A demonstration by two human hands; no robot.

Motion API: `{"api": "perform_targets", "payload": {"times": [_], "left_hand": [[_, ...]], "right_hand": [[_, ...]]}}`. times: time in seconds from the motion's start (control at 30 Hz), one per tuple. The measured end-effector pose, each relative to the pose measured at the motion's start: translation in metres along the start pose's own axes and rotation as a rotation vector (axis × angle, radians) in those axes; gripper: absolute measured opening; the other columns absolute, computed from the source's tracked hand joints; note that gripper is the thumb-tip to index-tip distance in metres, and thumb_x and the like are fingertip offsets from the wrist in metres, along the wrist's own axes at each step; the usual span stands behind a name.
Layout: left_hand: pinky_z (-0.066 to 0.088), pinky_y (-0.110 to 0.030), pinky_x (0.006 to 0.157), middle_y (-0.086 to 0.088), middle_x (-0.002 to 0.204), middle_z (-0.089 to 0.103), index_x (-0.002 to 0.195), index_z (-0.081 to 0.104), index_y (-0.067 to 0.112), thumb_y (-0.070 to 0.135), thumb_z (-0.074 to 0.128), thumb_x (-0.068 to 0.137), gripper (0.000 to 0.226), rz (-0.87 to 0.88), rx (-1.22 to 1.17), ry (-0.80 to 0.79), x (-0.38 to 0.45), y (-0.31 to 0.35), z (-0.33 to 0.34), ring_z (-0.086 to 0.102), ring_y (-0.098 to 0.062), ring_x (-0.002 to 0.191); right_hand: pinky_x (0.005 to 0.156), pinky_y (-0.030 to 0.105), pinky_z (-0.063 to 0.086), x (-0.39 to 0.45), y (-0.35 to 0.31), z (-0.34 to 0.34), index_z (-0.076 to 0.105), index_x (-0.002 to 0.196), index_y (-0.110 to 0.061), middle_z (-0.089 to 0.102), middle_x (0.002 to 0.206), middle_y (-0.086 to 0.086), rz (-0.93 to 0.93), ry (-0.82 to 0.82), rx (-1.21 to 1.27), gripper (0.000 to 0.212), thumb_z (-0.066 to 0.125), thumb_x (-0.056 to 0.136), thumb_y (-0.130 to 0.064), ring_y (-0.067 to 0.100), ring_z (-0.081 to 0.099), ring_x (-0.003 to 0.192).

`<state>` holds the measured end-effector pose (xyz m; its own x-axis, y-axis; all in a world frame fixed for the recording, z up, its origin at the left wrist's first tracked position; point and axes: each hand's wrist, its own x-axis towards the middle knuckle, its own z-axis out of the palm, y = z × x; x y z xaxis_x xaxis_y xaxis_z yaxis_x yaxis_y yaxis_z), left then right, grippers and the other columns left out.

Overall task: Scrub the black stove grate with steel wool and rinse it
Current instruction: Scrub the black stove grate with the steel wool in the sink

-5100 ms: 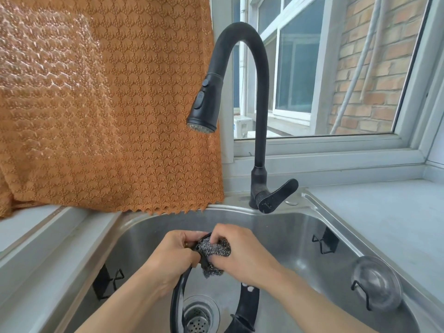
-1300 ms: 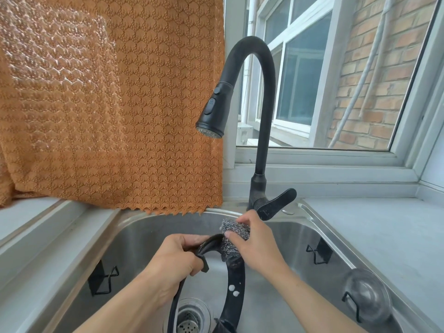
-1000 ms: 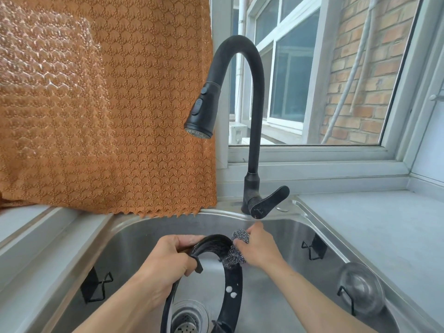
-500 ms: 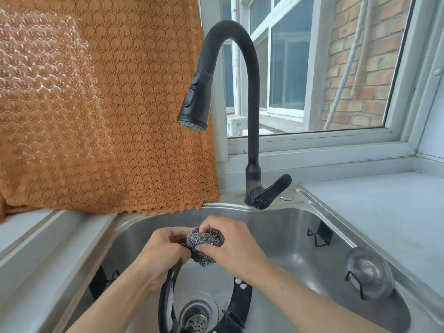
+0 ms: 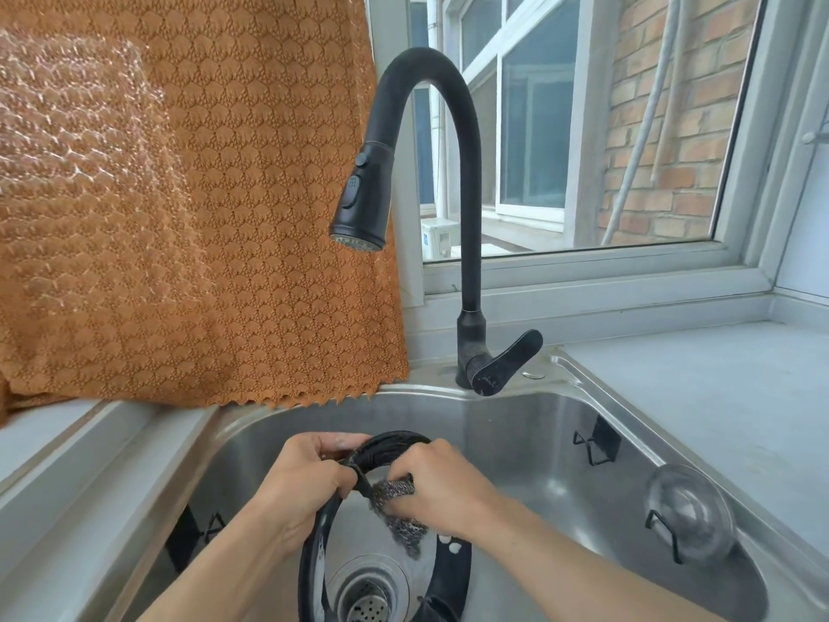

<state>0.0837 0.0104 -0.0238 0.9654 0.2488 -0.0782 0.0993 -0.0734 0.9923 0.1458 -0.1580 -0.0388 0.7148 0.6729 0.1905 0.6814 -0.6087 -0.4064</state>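
The black ring-shaped stove grate (image 5: 314, 549) stands on edge in the steel sink (image 5: 529, 442), over the drain. My left hand (image 5: 305, 482) grips its upper left rim beside a small prong. My right hand (image 5: 442, 487) presses a grey wad of steel wool (image 5: 397, 509) against the inside of the ring just below the top. White soap flecks sit on the grate's right side. The grate's lower part runs out of the frame.
A black gooseneck faucet (image 5: 466, 208) with its lever (image 5: 502, 363) rises behind the sink; no water runs. An orange cloth (image 5: 179, 195) hangs at the left. A grey counter (image 5: 717, 397) lies to the right. Black hooks and a clear suction holder (image 5: 691, 518) cling to the sink wall.
My right hand has slid the steel wool from the top of the grate down onto the inner side of the ring. My left hand keeps its grip.
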Motion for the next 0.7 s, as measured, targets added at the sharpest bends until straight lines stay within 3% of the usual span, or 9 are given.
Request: {"api": "perform_targets", "payload": {"times": [0.1, 0.2, 0.3, 0.43, 0.5, 0.6, 0.7], "left_hand": [[0.033, -0.043, 0.076, -0.034, 0.089, 0.073, 0.090, 0.083, 0.007, -0.031, 0.040, 0.061, 0.064, -0.013, 0.023, 0.008, 0.003, -0.002, -0.004, 0.054, -0.037, 0.074], [0.041, -0.037, 0.068, -0.034, 0.090, 0.073, 0.087, 0.083, 0.007, -0.033, 0.040, 0.063, 0.064, 0.011, 0.023, 0.024, 0.003, -0.002, -0.002, 0.058, -0.034, 0.071], [0.048, -0.025, 0.056, -0.028, 0.091, 0.076, 0.084, 0.083, 0.007, -0.035, 0.039, 0.064, 0.064, 0.041, 0.002, 0.023, 0.004, -0.002, 0.001, 0.065, -0.029, 0.070], [0.052, -0.034, 0.071, -0.027, 0.095, 0.076, 0.089, 0.083, 0.006, -0.035, 0.037, 0.064, 0.066, 0.055, -0.004, -0.019, -0.001, 0.001, 0.002, 0.067, -0.032, 0.079], [0.057, -0.033, 0.074, -0.024, 0.095, 0.077, 0.089, 0.083, 0.005, -0.035, 0.036, 0.064, 0.066, 0.073, 0.004, -0.036, -0.004, 0.004, 0.007, 0.072, -0.032, 0.085], [0.055, -0.044, 0.089, -0.021, 0.096, 0.078, 0.093, 0.082, 0.006, -0.034, 0.038, 0.064, 0.067, 0.096, 0.037, -0.053, -0.005, 0.005, 0.015, 0.072, -0.036, 0.096], [0.056, -0.044, 0.087, -0.021, 0.095, 0.078, 0.092, 0.083, 0.007, -0.034, 0.038, 0.062, 0.067, 0.100, 0.053, -0.053, -0.006, 0.006, 0.016, 0.072, -0.036, 0.091]], "right_hand": [[0.063, 0.038, 0.052, -0.001, 0.002, -0.009, 0.074, 0.097, -0.015, 0.070, 0.082, 0.011, -0.005, 0.014, -0.089, 0.014, 0.070, 0.087, -0.023, 0.029, 0.061, 0.074], [0.061, 0.036, 0.049, -0.002, -0.004, -0.012, 0.072, 0.103, -0.027, 0.072, 0.082, 0.002, -0.045, 0.127, 0.075, 0.018, 0.067, 0.087, -0.028, 0.019, 0.061, 0.067], [0.078, 0.033, 0.051, 0.000, -0.009, -0.007, 0.071, 0.108, -0.026, 0.072, 0.102, -0.001, -0.093, 0.205, 0.133, 0.019, 0.066, 0.090, -0.029, 0.017, 0.064, 0.092], [0.071, 0.030, 0.046, 0.002, -0.008, 0.003, 0.074, 0.104, -0.026, 0.074, 0.101, -0.002, -0.068, 0.200, 0.189, 0.018, 0.066, 0.089, -0.023, 0.018, 0.065, 0.093], [0.070, 0.032, 0.046, 0.003, -0.006, 0.008, 0.075, 0.099, -0.023, 0.075, 0.101, 0.002, -0.054, 0.131, 0.103, 0.013, 0.068, 0.088, -0.024, 0.024, 0.066, 0.095], [0.068, 0.034, 0.045, 0.003, -0.006, 0.010, 0.074, 0.095, -0.013, 0.073, 0.100, 0.013, 0.021, 0.012, -0.068, 0.014, 0.068, 0.088, -0.024, 0.035, 0.065, 0.096], [0.060, 0.031, 0.045, 0.003, -0.004, -0.002, 0.075, 0.096, -0.021, 0.068, 0.081, 0.005, 0.074, 0.041, -0.069, 0.015, 0.068, 0.085, -0.027, 0.028, 0.062, 0.077]]}}
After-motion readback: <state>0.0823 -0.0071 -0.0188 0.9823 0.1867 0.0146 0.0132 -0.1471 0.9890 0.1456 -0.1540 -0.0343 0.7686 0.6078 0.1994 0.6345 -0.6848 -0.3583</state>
